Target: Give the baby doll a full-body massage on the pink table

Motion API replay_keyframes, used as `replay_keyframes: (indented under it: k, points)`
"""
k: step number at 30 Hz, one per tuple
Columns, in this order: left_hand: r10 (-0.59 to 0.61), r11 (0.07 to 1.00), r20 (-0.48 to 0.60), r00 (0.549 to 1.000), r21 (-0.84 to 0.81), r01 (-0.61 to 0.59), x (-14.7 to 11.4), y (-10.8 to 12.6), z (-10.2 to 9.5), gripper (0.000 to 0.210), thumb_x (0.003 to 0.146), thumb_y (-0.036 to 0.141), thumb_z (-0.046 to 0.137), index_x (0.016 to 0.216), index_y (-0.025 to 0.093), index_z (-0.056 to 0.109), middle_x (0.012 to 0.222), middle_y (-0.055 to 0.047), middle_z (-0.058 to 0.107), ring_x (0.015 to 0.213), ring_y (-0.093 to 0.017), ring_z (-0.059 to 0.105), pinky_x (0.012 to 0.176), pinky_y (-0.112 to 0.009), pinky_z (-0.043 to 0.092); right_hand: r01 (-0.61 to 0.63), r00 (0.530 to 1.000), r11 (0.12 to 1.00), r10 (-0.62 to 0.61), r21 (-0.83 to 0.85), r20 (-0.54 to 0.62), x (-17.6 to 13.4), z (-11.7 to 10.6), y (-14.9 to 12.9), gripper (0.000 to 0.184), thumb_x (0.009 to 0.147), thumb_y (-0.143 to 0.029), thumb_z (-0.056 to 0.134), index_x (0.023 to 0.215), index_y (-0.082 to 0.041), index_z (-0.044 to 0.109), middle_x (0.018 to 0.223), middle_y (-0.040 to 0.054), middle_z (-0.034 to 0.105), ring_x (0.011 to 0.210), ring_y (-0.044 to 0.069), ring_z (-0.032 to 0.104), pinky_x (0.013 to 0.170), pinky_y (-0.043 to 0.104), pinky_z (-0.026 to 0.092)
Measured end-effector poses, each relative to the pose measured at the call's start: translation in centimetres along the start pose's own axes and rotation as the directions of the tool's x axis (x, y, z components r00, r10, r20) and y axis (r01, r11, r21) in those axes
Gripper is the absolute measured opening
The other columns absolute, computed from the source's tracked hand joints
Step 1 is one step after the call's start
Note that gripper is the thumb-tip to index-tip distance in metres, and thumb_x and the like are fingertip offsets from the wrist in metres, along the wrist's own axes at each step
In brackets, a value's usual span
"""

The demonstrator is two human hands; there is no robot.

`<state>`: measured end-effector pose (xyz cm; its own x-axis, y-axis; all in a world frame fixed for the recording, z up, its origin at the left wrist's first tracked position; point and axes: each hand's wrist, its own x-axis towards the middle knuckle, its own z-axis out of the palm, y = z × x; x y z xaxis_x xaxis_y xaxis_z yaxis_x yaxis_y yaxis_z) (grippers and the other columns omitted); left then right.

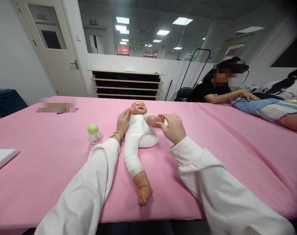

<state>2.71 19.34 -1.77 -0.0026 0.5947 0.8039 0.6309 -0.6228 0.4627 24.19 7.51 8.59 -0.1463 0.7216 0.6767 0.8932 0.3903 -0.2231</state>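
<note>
A baby doll (135, 130) with a white cloth body lies on its back, its head pointing away from me. One leg stretches towards me, ending in a bare brown foot (144, 192). My left hand (124, 121), with bracelets on the wrist, holds the doll's arm beside its head; the fingertips are partly hidden. With thumb and fingers, my right hand (174, 128) grips the end of a raised brown limb (158, 120) on the doll's other side. Whether that end is a foot or a hand is hard to make out. The limb is tilted outwards over the white bent thigh.
A green-lidded jar (94, 134) stands left of the doll on the pink table cover (52, 156). A white box (3, 158) lies at the left edge, with a blurred item (56, 107) farther back. At right, another person (207, 88) handles a blue-dressed doll (258, 107).
</note>
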Motion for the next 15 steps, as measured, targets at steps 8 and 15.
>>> replay_keyframes:
  k: [8,15]
  points:
    - [0.122,0.968,0.209,0.97,0.192,-0.163,-0.2,0.1,-0.1,0.042,0.085,0.015,0.042,0.125,0.026,0.05,0.127,-0.004,0.053,0.118,-0.019,0.046,0.099,-0.037,0.037,-0.075,0.995,0.983,0.084,0.17,-0.051,-0.4,3.0,1.3,0.02,0.072,-0.023,0.059,0.089,-0.014,0.063,0.09,0.0098,0.067,0.087,0.025,0.06,0.082,0.042,0.044]
    - [-0.108,0.994,-0.099,0.989,-0.032,0.105,-0.3,-0.7,-0.4,0.064,0.08,0.015,0.048,0.14,0.023,0.026,0.139,-0.005,0.04,0.127,-0.018,0.037,0.106,-0.035,0.031,-0.048,0.991,0.96,0.081,0.274,-0.111,-4.4,-2.5,1.9,0.024,0.077,-0.037,0.057,0.089,-0.017,0.059,0.091,0.0073,0.066,0.083,0.022,0.061,0.076,0.037,0.047]
